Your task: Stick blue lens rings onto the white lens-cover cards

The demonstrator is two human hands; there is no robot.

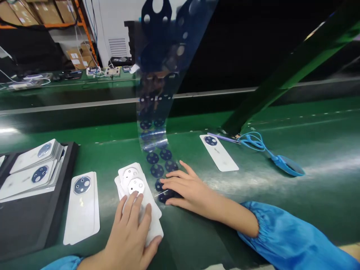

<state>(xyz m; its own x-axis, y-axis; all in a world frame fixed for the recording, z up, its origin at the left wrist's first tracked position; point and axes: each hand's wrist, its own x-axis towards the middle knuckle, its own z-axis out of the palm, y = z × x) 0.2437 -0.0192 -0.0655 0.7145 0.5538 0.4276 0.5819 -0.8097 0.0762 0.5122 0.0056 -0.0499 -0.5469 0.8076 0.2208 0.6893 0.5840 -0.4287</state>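
My left hand [129, 228] lies over a small stack of white phone back panels [153, 219], fingers spread and the thumb at the lower right edge. Round camera areas with holes show at the top of this stack. My right hand [194, 189] reaches in from the right, fingers apart, the tips touching the end of a clear film strip [153, 142]. Dark blue round stickers [156, 171] with holes sit in pairs along the strip. Part of its end is hidden under my fingers. The strip hangs down from above onto the green table.
Left of the stack lie two overlapping white panels [81, 213], the upper with a blue camera disc. A black tray [25, 221] holds more panels. At right are a single panel [221, 155], a purple stick [223, 138], a blue coiled cord tool [287, 165] and a slanted green post [281, 75].
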